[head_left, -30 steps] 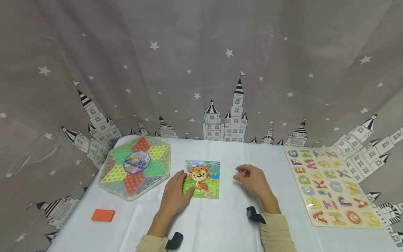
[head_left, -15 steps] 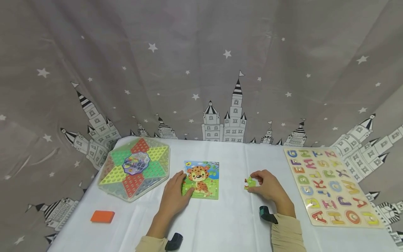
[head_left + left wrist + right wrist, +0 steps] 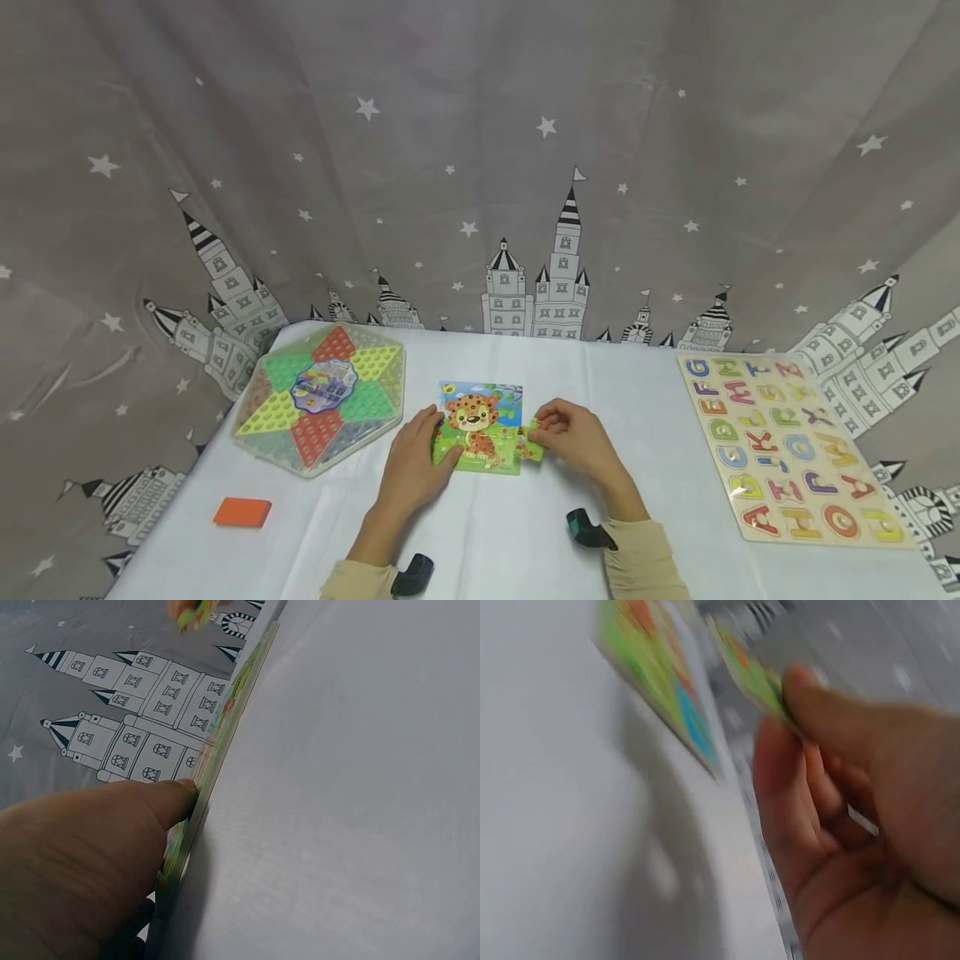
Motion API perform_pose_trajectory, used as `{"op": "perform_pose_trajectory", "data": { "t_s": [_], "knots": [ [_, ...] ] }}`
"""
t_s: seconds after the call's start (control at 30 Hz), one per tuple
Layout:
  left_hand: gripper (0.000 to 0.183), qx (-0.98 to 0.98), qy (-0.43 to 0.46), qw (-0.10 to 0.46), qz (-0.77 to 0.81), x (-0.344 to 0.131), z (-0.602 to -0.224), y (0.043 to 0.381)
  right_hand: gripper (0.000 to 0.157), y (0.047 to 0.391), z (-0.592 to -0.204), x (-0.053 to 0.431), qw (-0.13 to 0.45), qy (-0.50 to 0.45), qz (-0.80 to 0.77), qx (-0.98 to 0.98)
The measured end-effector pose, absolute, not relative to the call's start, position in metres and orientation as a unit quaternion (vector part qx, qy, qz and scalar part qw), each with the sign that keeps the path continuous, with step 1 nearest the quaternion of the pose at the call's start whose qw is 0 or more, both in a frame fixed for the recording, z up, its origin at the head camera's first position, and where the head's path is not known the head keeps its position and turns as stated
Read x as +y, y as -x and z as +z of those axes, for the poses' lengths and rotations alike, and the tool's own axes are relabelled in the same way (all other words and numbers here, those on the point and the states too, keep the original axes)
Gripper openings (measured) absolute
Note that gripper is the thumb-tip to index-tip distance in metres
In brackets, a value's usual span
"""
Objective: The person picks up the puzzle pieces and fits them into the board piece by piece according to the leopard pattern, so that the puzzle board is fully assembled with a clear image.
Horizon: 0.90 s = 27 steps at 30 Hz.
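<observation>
A square jigsaw puzzle (image 3: 476, 421) with a cartoon leopard on green grass lies mid-table in the head view. My left hand (image 3: 417, 458) holds it at the lower left, fingers along the left edge and thumb on the front part. In the left wrist view the thumb (image 3: 176, 799) presses on the puzzle's edge. Between thumb and forefinger, my right hand (image 3: 577, 437) pinches a green jigsaw piece (image 3: 531, 450). That piece overlaps the puzzle's right edge in the head view; in the right wrist view a gap shows between piece (image 3: 750, 679) and puzzle (image 3: 656, 671).
A hexagonal Chinese checkers set (image 3: 322, 400) lies at the left, with an orange-red block (image 3: 243, 512) nearer the front. At the right is a wooden alphabet board (image 3: 787, 446). A grey curtain (image 3: 420, 167) printed with castles hangs behind the white table (image 3: 517, 542).
My right hand first moved right, where the green jigsaw piece came into sight in its fingers, then left to the puzzle's right edge. My left hand has stayed on the puzzle.
</observation>
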State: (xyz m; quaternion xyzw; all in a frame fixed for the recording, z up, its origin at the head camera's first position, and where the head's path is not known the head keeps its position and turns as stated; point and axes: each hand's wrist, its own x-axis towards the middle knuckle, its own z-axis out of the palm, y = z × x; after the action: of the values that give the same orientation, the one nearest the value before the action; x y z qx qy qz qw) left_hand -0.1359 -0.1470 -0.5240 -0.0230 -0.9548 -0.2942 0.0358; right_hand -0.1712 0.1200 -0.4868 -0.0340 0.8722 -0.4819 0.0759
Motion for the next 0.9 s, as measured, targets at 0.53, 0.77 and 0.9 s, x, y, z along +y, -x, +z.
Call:
{"op": "perform_pose_trajectory", "data": {
  "t_s": [0.53,0.77,0.9],
  "knots": [
    [0.065,-0.956,0.027,0.038,-0.29,-0.144,-0.524,0.134,0.019,0.163,-0.498,0.064,0.036,0.021,-0.408,0.912],
    [0.065,-0.955,0.028,0.034,-0.292,-0.145,-0.526,0.135,0.018,0.162,-0.5,0.056,0.024,0.012,-0.389,0.921],
    [0.067,-0.954,0.026,0.032,-0.298,-0.144,-0.529,0.134,0.02,0.161,-0.502,0.057,0.009,0.022,-0.37,0.929]
  ]
}}
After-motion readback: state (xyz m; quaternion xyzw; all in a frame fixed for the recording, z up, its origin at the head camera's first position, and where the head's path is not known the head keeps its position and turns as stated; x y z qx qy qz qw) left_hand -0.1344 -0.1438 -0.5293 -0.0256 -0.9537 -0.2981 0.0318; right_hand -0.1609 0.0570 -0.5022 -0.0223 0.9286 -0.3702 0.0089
